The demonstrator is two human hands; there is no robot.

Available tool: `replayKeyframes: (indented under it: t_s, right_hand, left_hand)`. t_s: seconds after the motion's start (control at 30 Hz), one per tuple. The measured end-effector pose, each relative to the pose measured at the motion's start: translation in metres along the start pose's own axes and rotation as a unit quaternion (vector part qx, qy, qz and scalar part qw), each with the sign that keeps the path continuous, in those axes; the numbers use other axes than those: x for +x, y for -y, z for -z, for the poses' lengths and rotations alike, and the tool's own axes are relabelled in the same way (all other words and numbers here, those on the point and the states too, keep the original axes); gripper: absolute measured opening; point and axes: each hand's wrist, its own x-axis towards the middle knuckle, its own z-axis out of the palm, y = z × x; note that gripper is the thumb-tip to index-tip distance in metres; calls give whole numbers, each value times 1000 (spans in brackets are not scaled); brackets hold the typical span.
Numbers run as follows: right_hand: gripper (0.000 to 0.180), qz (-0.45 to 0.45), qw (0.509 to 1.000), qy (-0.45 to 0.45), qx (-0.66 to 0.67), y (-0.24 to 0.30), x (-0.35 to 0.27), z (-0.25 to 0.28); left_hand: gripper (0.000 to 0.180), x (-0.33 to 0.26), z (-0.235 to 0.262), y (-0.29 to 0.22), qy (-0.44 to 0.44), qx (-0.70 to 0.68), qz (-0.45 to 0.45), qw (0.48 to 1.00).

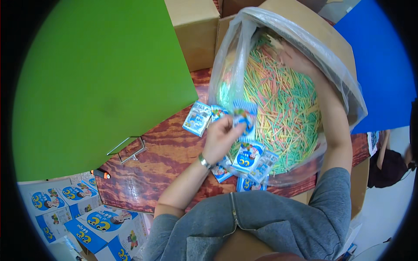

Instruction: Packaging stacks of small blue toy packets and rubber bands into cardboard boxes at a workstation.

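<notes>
Between the thumb and fingers of my left hand (219, 138) is a small blue-and-white packet (245, 116), held at the near-left edge of an open plastic liner (238, 48). Thin pastel candy sticks (281, 113) in green, yellow and pink fill the liner, which sits in a large cardboard box (300, 12). My right hand (294, 57) reaches deep into the far part of the sticks; its fingers are blurred and partly hidden. More small packets (248, 155) lie in a loose pile below my left hand, and another packet (197, 118) rests to its left.
A big green panel (104, 87) covers the left side, with a metal wire handle (130, 150) by its edge. Behind stands another cardboard box (193, 35). A blue panel (374, 65) is at right, near another person (387, 163). Printed cartons (104, 222) stack at lower left beside the wooden table (161, 161).
</notes>
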Motion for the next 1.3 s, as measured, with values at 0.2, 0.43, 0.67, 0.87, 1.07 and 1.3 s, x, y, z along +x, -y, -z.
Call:
replayKeyframes:
  t_s: [0.2,0.43,0.67,0.87,1.07,1.3]
  right_hand:
    - [35,-56,668,360,649,92,-91,45]
    - [27,-177,417,394,800,117,-135,24]
    - [29,-160,373,365,838,126,-147,21]
    - [19,-162,375,379,830,126,-145,39]
    - [21,-237,476,12,847,147,-139,49]
    - [28,-191,575,-77,792,182,-146,44]
  left_hand:
    - [19,65,-24,-20,-47,-179,-51,981]
    - [19,83,-43,18,62,-257,57,963]
    - [18,72,-43,16,104,-158,76,979]
    - [22,61,-35,15,26,-198,-18,980]
    - [24,-1,-57,19,42,-363,97,926]
    - [21,-1,-63,17,65,-388,83,916]
